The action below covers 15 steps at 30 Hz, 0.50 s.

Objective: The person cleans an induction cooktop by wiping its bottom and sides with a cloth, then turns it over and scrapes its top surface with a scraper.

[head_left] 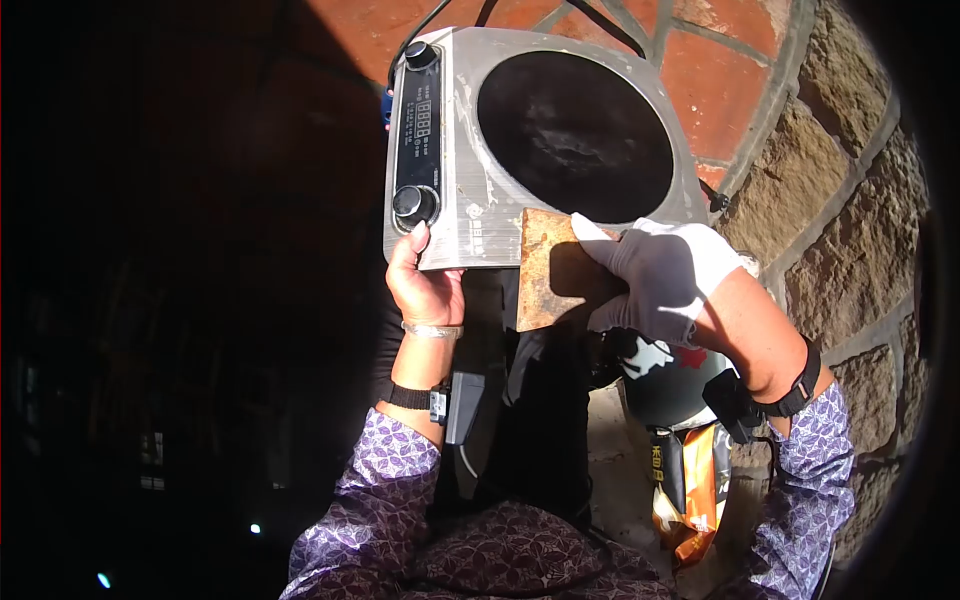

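A silver induction cooker (462,110) with a round black glass plate (575,135) lies tilted in front of me. My left hand (428,285), bare, grips its near left corner, the thumb on top just below a black knob (413,205). In my right hand (670,265), which wears a white glove, is a scraper (545,265) with a wide, brown-stained blade. The blade overlaps the cooker's near edge, right of the printed logo. Its handle is hidden in the glove and shadow. Pale smears mark the metal around the glass.
Below my right wrist stand a dark rounded container (668,398) with white and red print and an orange and black packet (697,490). Dark cables (610,25) run behind the cooker. Red paving (715,95) and rough stone blocks (790,180) lie beyond; deep shadow covers the left.
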Tool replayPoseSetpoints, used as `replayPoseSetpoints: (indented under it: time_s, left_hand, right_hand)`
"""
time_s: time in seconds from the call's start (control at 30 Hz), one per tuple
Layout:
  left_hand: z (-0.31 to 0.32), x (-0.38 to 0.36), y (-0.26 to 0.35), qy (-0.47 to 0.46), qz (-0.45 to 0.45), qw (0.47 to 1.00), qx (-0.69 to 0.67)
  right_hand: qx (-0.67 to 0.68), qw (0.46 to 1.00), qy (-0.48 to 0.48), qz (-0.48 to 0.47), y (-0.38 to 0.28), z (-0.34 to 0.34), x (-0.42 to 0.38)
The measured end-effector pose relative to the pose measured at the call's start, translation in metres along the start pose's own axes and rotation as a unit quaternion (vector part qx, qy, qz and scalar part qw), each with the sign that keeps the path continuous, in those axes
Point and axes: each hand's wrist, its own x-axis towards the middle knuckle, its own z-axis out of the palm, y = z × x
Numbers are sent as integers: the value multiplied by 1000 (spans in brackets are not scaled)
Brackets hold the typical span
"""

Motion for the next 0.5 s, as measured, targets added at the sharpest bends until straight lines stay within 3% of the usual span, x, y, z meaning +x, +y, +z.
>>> replayPoseSetpoints:
  time_s: [0.07,0.5]
  left_hand:
    - [-5,2,0,-15,-8,1000,5]
    - [0,-5,3,-32,-19,999,-24]
  right_hand:
    - [-71,984,-125,107,-12,-10,4]
    - [-81,985,-104,114,-7,-13,-9]
